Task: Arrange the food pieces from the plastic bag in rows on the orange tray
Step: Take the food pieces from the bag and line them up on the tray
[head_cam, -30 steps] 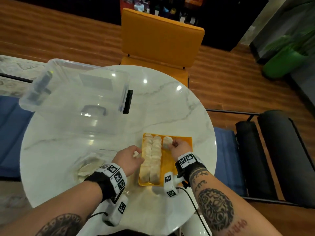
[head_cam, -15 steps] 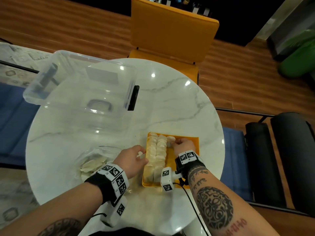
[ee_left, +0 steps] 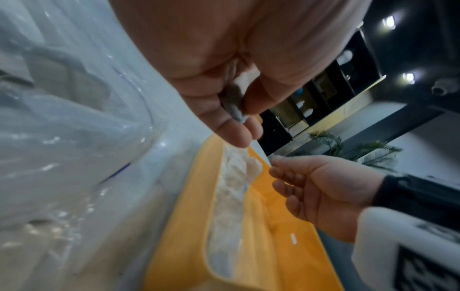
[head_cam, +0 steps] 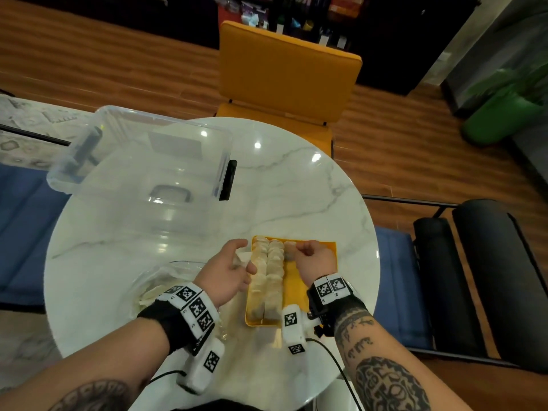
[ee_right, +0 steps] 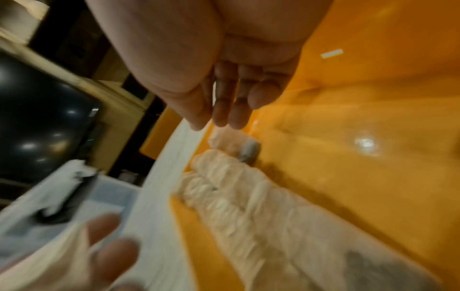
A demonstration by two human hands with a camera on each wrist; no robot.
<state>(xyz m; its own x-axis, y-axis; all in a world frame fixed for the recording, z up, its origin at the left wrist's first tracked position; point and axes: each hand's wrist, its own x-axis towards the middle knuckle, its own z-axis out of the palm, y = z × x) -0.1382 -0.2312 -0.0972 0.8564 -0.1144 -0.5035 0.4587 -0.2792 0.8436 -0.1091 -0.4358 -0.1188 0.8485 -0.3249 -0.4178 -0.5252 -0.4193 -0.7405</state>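
The orange tray (head_cam: pixel 314 256) lies on the marble table, near its right edge. Two full rows of pale food pieces (head_cam: pixel 268 277) fill the tray's left side. One single piece (head_cam: pixel 289 253) heads a third row at the far end. My right hand (head_cam: pixel 302 252) hovers just over that piece with relaxed fingers (ee_right: pixel 220 110) and holds nothing. My left hand (head_cam: pixel 243 256) is at the tray's left edge and pinches one more piece (ee_left: pixel 234 100) between thumb and fingers. The clear plastic bag (head_cam: pixel 160 280) with more pieces lies to the left, partly behind my left wrist.
A large clear plastic box (head_cam: pixel 142 173) takes up the far left of the round table (head_cam: pixel 296 197). An orange chair (head_cam: pixel 284 75) stands behind the table. The right half of the tray (ee_right: pixel 361 177) is bare. The table's rim runs close to the tray's right side.
My right hand has let go of the piece at the head of the third row and lifted slightly. My left hand has come closer to the tray with its piece.
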